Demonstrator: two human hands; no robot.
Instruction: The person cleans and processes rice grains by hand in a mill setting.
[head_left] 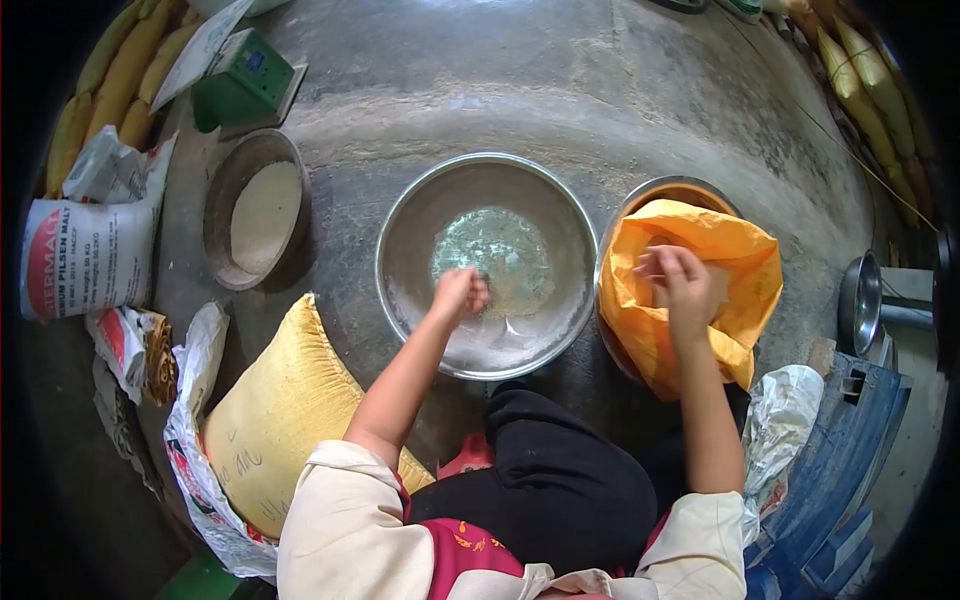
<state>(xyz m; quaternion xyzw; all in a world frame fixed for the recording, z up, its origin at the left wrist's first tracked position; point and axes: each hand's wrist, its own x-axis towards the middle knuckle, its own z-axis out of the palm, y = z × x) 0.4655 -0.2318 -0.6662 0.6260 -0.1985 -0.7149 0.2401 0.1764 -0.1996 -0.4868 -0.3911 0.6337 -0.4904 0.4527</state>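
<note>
My left hand (461,293) is closed, held over a wide metal basin (405,320); whatever its fingers hold is hidden. On the basin's floor lies a thin scatter of pale grains or dust (515,297). My right hand (682,277) hovers at the mouth of an orange woven bag (735,270), its fingers loosely bent and apart with nothing visible in them. The bag sits inside a round metal-rimmed container (680,188) to the right of the basin. What the bag contains is mostly out of sight.
At left stand a bowl (215,210) of pale grain, a green scale (243,82), a printed malt sack (95,255) and a full yellow sack (275,420). A blue plastic piece (835,430) and a small metal bowl (858,300) are at right.
</note>
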